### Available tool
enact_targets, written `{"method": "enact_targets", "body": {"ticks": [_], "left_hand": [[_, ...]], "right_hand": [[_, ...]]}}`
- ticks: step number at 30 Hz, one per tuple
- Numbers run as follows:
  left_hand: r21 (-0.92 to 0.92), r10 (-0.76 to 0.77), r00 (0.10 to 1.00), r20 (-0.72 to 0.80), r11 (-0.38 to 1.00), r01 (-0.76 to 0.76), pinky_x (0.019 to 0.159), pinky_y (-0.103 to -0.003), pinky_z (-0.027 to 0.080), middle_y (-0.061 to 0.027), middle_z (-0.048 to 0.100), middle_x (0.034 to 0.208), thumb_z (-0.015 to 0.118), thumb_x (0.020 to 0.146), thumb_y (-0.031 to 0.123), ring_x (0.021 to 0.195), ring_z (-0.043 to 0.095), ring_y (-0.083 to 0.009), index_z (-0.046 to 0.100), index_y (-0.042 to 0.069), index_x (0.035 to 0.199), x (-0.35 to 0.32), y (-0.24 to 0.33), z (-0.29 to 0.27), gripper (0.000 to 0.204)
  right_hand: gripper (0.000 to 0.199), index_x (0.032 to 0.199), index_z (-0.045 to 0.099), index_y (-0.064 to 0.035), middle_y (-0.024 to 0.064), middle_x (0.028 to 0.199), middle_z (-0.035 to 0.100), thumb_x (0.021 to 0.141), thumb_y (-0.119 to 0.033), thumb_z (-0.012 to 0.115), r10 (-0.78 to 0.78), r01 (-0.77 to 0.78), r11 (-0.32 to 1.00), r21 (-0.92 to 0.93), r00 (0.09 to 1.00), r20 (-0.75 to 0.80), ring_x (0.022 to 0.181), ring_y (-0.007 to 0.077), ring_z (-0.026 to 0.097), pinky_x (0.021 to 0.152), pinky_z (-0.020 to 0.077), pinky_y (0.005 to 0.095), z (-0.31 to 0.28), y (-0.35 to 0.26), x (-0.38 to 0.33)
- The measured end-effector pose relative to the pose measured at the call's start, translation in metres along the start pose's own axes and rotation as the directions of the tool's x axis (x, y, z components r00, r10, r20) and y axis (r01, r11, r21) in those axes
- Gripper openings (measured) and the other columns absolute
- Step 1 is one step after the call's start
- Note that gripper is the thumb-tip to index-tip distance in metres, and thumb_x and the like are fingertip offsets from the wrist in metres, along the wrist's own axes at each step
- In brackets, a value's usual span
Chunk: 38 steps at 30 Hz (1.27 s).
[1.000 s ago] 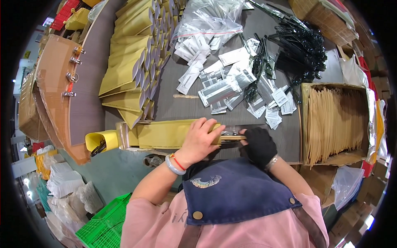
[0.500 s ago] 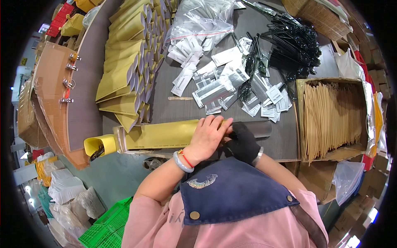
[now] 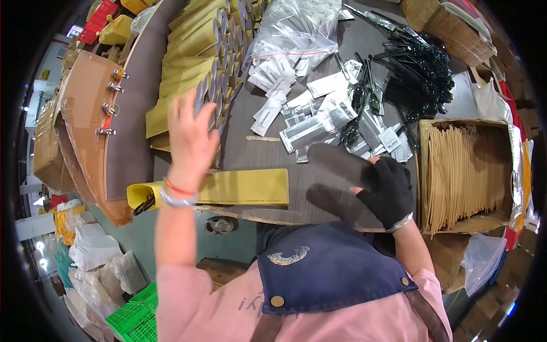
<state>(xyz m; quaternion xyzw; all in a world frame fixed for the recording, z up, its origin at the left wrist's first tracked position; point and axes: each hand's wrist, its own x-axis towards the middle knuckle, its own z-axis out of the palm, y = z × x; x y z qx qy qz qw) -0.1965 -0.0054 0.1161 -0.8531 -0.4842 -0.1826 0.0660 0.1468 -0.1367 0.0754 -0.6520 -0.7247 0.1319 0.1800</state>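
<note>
My left hand, bare, is raised in front of the standing yellow paper sleeves. Its fingers are spread, and I see nothing in it. A long flat yellow sleeve lies along the table's near edge, partly behind my left wrist. My right hand, in a black glove with bare fingertips, grips a dark, flat strip with a rounded end. The strip is blurred and held above the table, casting a shadow; its kind is unclear. Silver and white packets lie just beyond it.
A carton of thin wooden sticks stands at the right. Black plastic utensils are heaped at the back right, beside a clear bag of packets. A yellow holder containing black items sits at the table's left corner. Clips line the left-hand board.
My left hand has left the flat yellow sleeve and moved left and away from me. My right hand has moved right, lifting the dark strip clear of the sleeve.
</note>
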Motion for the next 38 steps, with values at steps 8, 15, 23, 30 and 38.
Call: {"method": "enact_targets", "body": {"ticks": [8, 15, 23, 30, 38], "left_hand": [[-0.293, -0.478, 0.842, 0.250, 0.792, 0.536, 0.111, -0.059, 0.017, -0.0193, 0.038, 0.141, 0.082, 0.066, 0.041, 0.135, 0.028, -0.0396, 0.048, 0.002, 0.133, -0.119, 0.086, 0.095, 0.085], [-0.436, -0.462, 0.824, 0.329, 0.699, 0.566, 0.113, -0.058, 0.014, -0.0206, 0.038, 0.143, 0.084, 0.065, 0.039, 0.135, 0.028, -0.0400, 0.046, -0.001, 0.134, -0.111, 0.080, 0.086, 0.088], [-0.531, -0.401, 0.868, 0.291, 0.687, 0.496, 0.109, -0.052, 0.027, -0.0183, 0.049, 0.133, 0.078, 0.073, 0.031, 0.127, 0.042, -0.0371, 0.052, 0.001, 0.128, -0.066, 0.056, 0.104, 0.068], [-0.153, -0.404, 0.902, 0.154, 0.892, 0.425, 0.077, -0.045, 0.045, -0.0116, 0.064, 0.101, 0.071, 0.079, 0.021, 0.093, 0.058, -0.0336, 0.064, 0.009, 0.103, -0.017, 0.004, 0.140, 0.027], [-0.440, -0.405, 0.892, 0.200, 0.777, 0.451, 0.077, -0.043, 0.046, -0.0117, 0.066, 0.083, 0.069, 0.081, 0.022, 0.083, 0.061, -0.0333, 0.068, 0.009, 0.092, -0.010, 0.048, 0.118, 0.017]], "right_hand": [[0.063, 0.115, 0.057, -0.0085, 0.0103, 0.105, 0.059, 0.064, -0.038, 0.081, -0.053, 0.068, 0.995, -0.070, 0.979, 0.197, 0.099, 0.0311, 0.055, 0.089, 0.0391, 0.0432, 0.013, -0.014, -0.002], [0.062, 0.113, 0.058, -0.0065, 0.0111, 0.106, 0.059, 0.067, -0.045, 0.077, -0.210, 0.217, 0.976, 0.011, 0.928, 0.306, 0.100, 0.0308, 0.055, 0.090, 0.0389, 0.0439, 0.036, -0.022, 0.011], [0.059, 0.116, 0.061, -0.0097, 0.0120, 0.118, 0.058, 0.069, -0.040, 0.078, -0.333, 0.312, 0.933, 0.179, 0.938, 0.098, 0.110, 0.0312, 0.052, 0.095, 0.0391, 0.0426, 0.077, -0.041, 0.030], [0.029, 0.104, 0.063, -0.0024, 0.0127, 0.107, 0.064, 0.078, -0.006, 0.074, 0.222, -0.268, 0.963, -0.017, 0.829, -0.514, 0.101, 0.0277, 0.060, 0.090, 0.0478, 0.0363, -0.021, 0.129, -0.030], [0.047, 0.129, 0.055, -0.0015, 0.0173, 0.131, 0.056, 0.091, -0.028, 0.065, 0.696, -0.778, 0.551, -0.302, 0.628, -0.348, 0.121, 0.0301, 0.053, 0.103, 0.0401, 0.0403, -0.079, 0.325, -0.153]]}}
